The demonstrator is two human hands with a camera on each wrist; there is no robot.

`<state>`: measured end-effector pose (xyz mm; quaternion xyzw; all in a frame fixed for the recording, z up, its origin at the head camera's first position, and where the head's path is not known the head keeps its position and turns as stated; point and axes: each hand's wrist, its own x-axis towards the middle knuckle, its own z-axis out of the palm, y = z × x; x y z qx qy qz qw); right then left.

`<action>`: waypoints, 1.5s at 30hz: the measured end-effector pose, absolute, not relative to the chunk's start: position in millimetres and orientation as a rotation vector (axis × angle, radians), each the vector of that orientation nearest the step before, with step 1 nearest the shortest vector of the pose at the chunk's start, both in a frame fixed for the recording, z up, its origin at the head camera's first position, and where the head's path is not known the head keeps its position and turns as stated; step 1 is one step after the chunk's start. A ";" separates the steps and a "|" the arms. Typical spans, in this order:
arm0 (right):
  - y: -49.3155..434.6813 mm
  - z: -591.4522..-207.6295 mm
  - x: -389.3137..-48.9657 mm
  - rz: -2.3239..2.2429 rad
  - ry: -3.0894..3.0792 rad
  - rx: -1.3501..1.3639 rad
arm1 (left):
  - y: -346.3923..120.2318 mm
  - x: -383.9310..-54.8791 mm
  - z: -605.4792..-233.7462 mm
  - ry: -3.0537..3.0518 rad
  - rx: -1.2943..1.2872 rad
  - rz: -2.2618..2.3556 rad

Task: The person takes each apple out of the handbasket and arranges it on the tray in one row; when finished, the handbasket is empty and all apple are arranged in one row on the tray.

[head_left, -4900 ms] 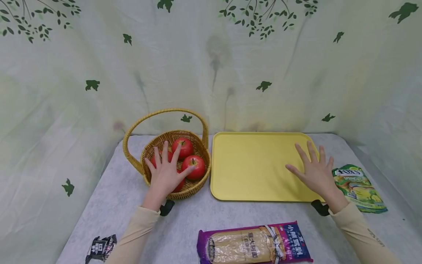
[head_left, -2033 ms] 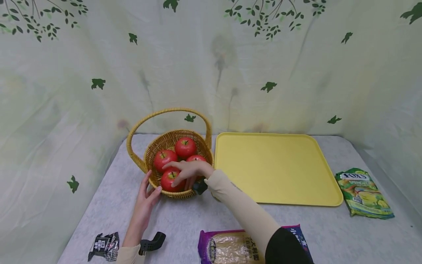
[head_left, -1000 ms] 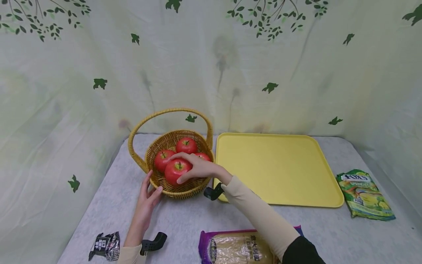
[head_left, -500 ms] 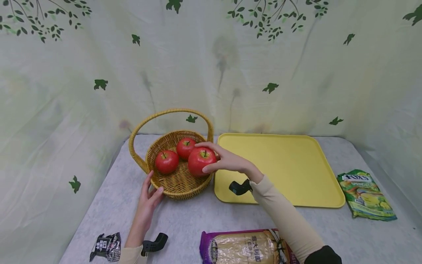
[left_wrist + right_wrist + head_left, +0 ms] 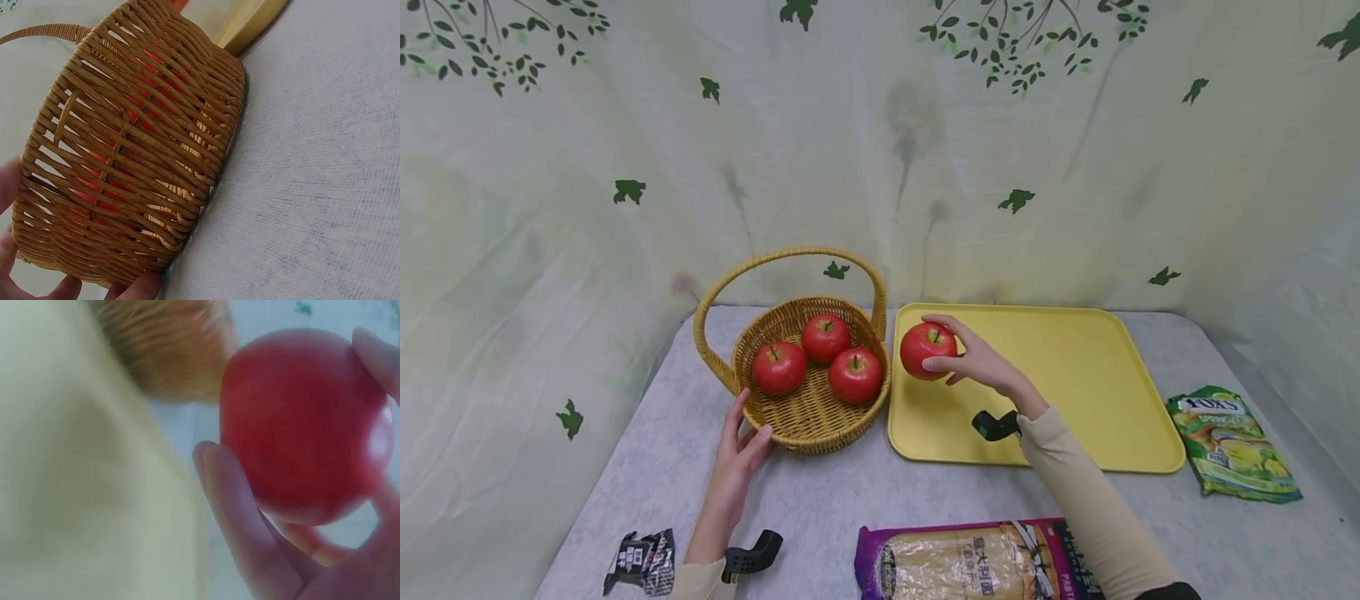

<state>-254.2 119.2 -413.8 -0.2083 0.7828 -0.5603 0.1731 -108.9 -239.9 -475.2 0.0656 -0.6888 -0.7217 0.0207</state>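
Note:
My right hand (image 5: pixel 981 364) grips a red apple (image 5: pixel 927 350) over the left part of the yellow tray (image 5: pixel 1052 392), thumb and fingers spread round its sides. The right wrist view shows the same apple (image 5: pixel 300 425) large, between the fingertips. Three more red apples, one at the front right (image 5: pixel 855 375), lie in the brown wicker basket (image 5: pixel 808 425) beside the tray. My left hand (image 5: pixel 735 454) holds the basket's near left side, thumb and fingers against its wall; in the left wrist view the fingers (image 5: pixel 65 289) rest along the weave (image 5: pixel 131 144).
The basket's tall arched handle (image 5: pixel 790 252) stands up over it. A purple pasta packet (image 5: pixel 962 562) lies at the front, a green FOX'S bag (image 5: pixel 1232 446) right of the tray, a small black wrapper (image 5: pixel 642 562) at front left. A printed curtain (image 5: pixel 880 150) hangs behind the table.
My right hand has reached into the basket, taken hold of the near apple, lifted it and carried it right over the tray. Earlier, my left hand came to the basket's side and stayed.

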 end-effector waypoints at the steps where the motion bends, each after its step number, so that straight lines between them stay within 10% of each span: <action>1: 121.7 -417.6 -255.2 -1.579 2.239 -0.572 | -239.9 -108.8 -475.1 -2.136 0.202 -2.238; 45: 141.8 -451.1 -259.9 -1.693 2.127 -0.662 | -239.5 -108.8 -475.7 -2.115 0.203 -2.257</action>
